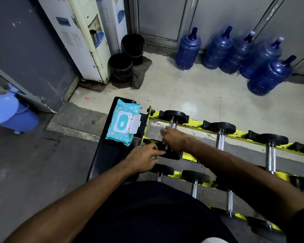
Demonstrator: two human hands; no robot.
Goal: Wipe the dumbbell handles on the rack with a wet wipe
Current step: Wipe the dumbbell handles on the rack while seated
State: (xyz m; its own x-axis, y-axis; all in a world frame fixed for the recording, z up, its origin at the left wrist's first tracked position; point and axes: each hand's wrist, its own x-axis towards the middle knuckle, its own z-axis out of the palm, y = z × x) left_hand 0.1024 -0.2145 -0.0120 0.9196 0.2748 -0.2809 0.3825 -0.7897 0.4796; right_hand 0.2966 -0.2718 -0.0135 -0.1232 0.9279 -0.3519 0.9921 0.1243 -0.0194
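At the left end of the yellow rack [195,122], seen from the head camera, the right hand [174,139] curls over the metal handle [173,125] of the first dumbbell [175,115] on the upper tier; a pale smear at its fingertips is too blurred to name. The left hand [143,158] lies with straight fingers touching that dumbbell's near black weight [170,154]. Just beside the rack, a teal pack of wipes [124,122] rests on a black bench [102,155], lid flipped open
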